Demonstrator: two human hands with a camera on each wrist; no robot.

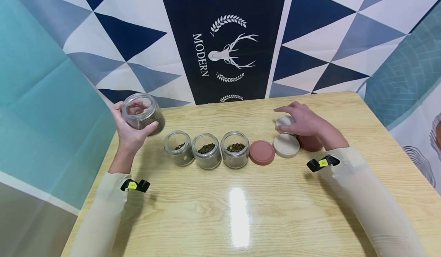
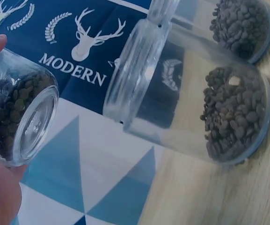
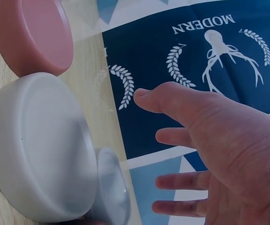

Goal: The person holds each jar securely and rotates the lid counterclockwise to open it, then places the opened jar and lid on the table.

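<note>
My left hand [image 1: 131,132] holds a clear glass jar [image 1: 151,121], raised off the table and tilted, with dark brown pellets [image 2: 18,108] inside. To its right, three more lidless jars stand upright in a row: a left one [image 1: 179,149], a middle one [image 1: 207,153] and a right one [image 1: 236,151], each with dark pellets at the bottom. Over the far white lid [image 1: 282,121], my right hand [image 1: 303,122] hovers with thumb and fingers spread, holding nothing. Nearer lie a white lid [image 1: 286,146] and a pink lid [image 1: 262,152]. A reddish lid [image 1: 310,143] is partly hidden under the right wrist.
The wood-grain table [image 1: 193,211] has its back edge against a patterned wall covering [image 1: 227,58] with a deer print. A teal panel [image 1: 41,96] borders the left side. Black wrist devices [image 1: 136,185] are strapped over both sleeves.
</note>
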